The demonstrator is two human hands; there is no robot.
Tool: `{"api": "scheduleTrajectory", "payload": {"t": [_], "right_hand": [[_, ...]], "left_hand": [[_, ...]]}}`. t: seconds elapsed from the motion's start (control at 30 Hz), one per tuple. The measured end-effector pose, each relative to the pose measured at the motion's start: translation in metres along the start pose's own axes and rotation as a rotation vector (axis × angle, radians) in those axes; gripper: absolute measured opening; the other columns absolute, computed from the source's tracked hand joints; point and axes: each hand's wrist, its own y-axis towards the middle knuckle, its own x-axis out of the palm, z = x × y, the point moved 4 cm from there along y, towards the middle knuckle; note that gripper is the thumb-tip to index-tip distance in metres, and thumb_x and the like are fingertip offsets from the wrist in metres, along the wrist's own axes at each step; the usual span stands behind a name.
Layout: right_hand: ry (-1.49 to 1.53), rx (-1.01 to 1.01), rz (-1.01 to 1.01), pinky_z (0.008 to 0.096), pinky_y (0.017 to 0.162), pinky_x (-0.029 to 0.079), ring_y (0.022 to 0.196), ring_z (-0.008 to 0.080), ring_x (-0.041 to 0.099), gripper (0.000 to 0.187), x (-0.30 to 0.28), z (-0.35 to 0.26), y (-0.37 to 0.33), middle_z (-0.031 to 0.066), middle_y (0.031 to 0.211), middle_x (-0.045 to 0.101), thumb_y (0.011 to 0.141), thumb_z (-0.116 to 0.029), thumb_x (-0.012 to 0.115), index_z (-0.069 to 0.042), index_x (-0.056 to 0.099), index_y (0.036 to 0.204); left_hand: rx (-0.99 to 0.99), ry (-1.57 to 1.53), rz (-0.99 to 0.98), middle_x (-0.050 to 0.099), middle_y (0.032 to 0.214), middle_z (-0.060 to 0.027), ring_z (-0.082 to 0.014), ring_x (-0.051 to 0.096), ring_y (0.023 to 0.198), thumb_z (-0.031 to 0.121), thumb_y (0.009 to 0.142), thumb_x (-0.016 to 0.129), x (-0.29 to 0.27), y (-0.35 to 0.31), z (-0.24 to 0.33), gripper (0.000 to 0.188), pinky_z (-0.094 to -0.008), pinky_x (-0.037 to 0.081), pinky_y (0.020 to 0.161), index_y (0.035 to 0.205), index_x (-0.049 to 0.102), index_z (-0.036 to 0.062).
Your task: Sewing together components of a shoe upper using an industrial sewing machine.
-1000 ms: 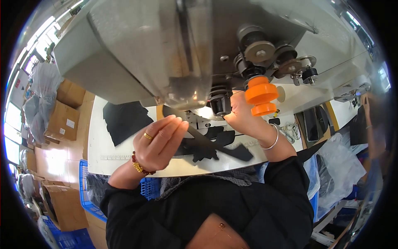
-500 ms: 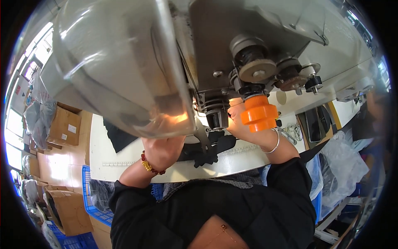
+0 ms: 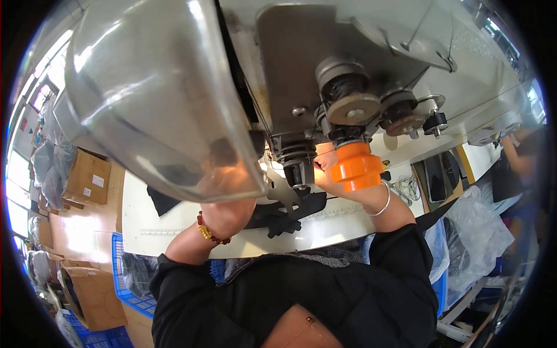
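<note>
A sewing machine head (image 3: 348,35) fills the upper middle, with an orange knob (image 3: 357,167) and round tension discs hanging from its front. My left hand (image 3: 227,214) is by the needle area, its fingers behind a see-through plastic cover (image 3: 156,116) and blurred by glare. My right hand (image 3: 328,174) reaches in from the other side, partly behind the orange knob; its fingers are mostly hidden by the machine. Between my hands, black fabric (image 3: 284,217) with a ragged near edge lies on the white table (image 3: 191,232). Whether either hand grips it cannot be seen.
Another black fabric piece (image 3: 162,201) lies left on the table. A blue crate (image 3: 118,255) with bagged goods stands left, cardboard boxes (image 3: 87,177) beyond. To the right are clear plastic bags (image 3: 478,232) and another person's arm (image 3: 516,156).
The view has shifted slightly, so the machine sits a little lower and farther left. Both hands stay close to the needle area, and the black fabric lies nearly as before.
</note>
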Motion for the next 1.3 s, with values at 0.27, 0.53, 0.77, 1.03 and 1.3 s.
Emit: {"api": "scheduleTrajectory", "payload": {"t": [0.27, 0.53, 0.77, 1.03, 1.3], "right_hand": [[-0.126, 0.076, -0.012, 0.0413, 0.047, 0.038, 0.050, 0.0346, 0.053, 0.027, 0.010, 0.014, -0.009, 0.0142, 0.051, 0.051, 0.071, -0.016, 0.073, -0.002, 0.060, 0.052], [-0.077, -0.029, -0.031, 0.0417, 0.050, 0.039, 0.052, 0.0328, 0.055, 0.027, 0.024, 0.031, -0.013, 0.0126, 0.053, 0.054, 0.073, -0.018, 0.070, -0.002, 0.061, 0.053], [-0.114, 0.058, -0.118, 0.0418, 0.051, 0.042, 0.056, 0.0343, 0.057, 0.027, 0.012, 0.024, -0.006, 0.0165, 0.056, 0.054, 0.074, -0.017, 0.070, 0.001, 0.061, 0.055], [-0.143, -0.002, -0.053, 0.0396, 0.048, 0.042, 0.053, 0.0324, 0.056, 0.026, 0.004, 0.011, -0.002, 0.0142, 0.055, 0.054, 0.072, -0.019, 0.071, -0.001, 0.062, 0.056], [-0.248, -0.108, 0.048, 0.0385, 0.044, 0.040, 0.048, 0.0285, 0.053, 0.032, -0.006, -0.010, -0.004, 0.0097, 0.050, 0.050, 0.072, -0.032, 0.071, -0.007, 0.062, 0.054]], "left_hand": [[-0.006, -0.022, -0.028, 0.061, 0.084, -0.0134, -0.0306, 0.062, 0.073, 0.000, 0.050, 0.067, -0.002, 0.003, 0.003, 0.022, -0.0350, 0.048, 0.056, 0.072, 0.062, 0.0013], [-0.003, -0.018, 0.058, 0.050, 0.069, -0.0051, -0.0228, 0.052, 0.062, 0.003, 0.058, 0.067, 0.005, 0.006, 0.000, 0.014, -0.0366, 0.040, 0.050, 0.068, 0.058, 0.0070], [0.007, 0.022, -0.044, 0.062, 0.085, -0.0123, -0.0268, 0.062, 0.071, -0.001, 0.054, 0.065, -0.001, 0.005, 0.007, 0.023, -0.0356, 0.050, 0.060, 0.077, 0.063, 0.0012], [-0.063, -0.053, -0.014, 0.062, 0.093, -0.0154, -0.0310, 0.063, 0.080, 0.002, 0.057, 0.068, 0.002, 0.003, -0.002, 0.036, -0.0391, 0.048, 0.066, 0.093, 0.065, 0.0003], [0.004, 0.049, -0.155, 0.063, 0.104, -0.0156, -0.0301, 0.062, 0.085, 0.005, 0.055, 0.072, 0.007, -0.005, -0.002, 0.039, -0.0391, 0.050, 0.070, 0.094, 0.067, 0.0016]]}}
